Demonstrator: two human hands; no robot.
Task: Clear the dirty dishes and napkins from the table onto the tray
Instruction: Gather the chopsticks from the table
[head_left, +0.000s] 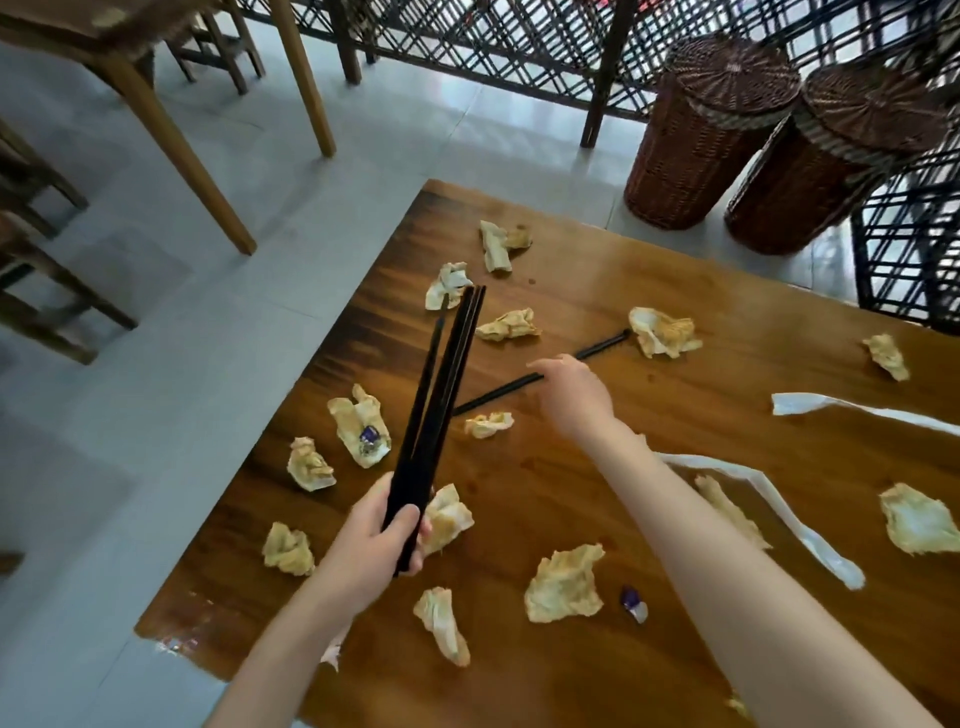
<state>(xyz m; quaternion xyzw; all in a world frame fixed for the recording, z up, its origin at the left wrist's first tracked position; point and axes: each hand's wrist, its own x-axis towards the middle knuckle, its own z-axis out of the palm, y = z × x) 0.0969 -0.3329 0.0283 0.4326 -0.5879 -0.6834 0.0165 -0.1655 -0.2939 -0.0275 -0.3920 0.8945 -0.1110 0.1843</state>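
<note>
My left hand grips a bundle of black chopsticks that point up and away over the wooden table. My right hand reaches forward, its fingers on a black chopstick lying flat on the table; whether they pinch it I cannot tell. Several crumpled, stained napkins lie scattered around, such as one napkin near my right forearm and another napkin at the chopstick's far end. No tray or dishes are in view.
White paper strips lie at the right of the table. A small purple wrapper sits near the front. Two wicker baskets stand on the floor beyond the table, wooden chairs to the left, a lattice screen behind.
</note>
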